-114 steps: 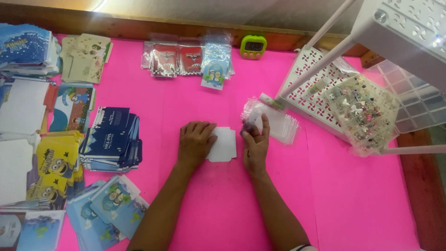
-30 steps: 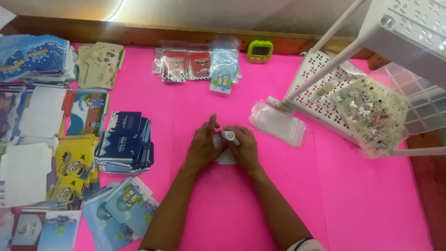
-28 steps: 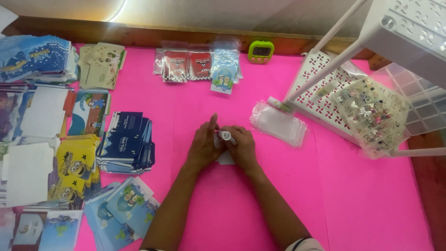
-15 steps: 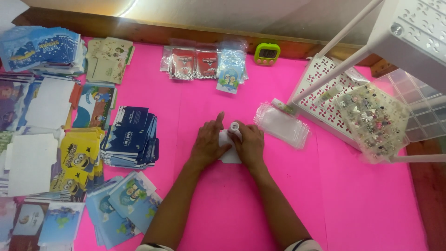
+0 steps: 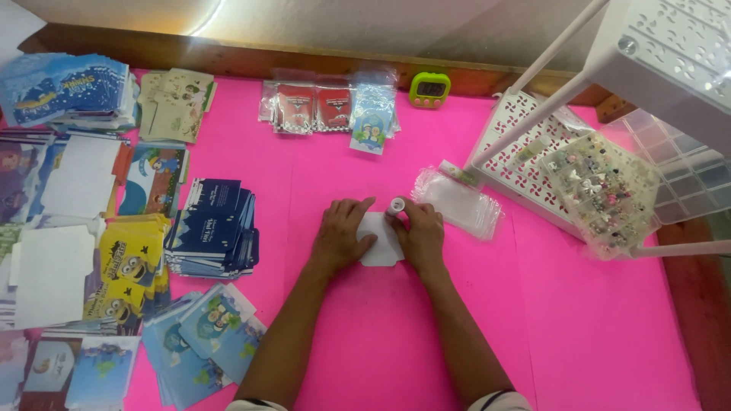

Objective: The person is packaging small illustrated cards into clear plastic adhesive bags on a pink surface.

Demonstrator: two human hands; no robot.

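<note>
White card [image 5: 378,242] pinned flat on pink table [image 5: 579,335].
Left hand [image 5: 340,235] presses it, fingers spread; right hand [image 5: 417,232] pinches a small roll [image 5: 396,206]. Thin and bendy, likely best held by its edges.

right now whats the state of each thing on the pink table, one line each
left hand: flat, pressing on the white card
right hand: on the card's right edge, holding a small roll
white card: lying flat, partly covered by both hands
small roll: upright at the fingertips
clear bags: loose pile, lying flat
dark blue cards: stacked, fanned
green timer: display facing up
white basket rack: tipped on its side
</note>
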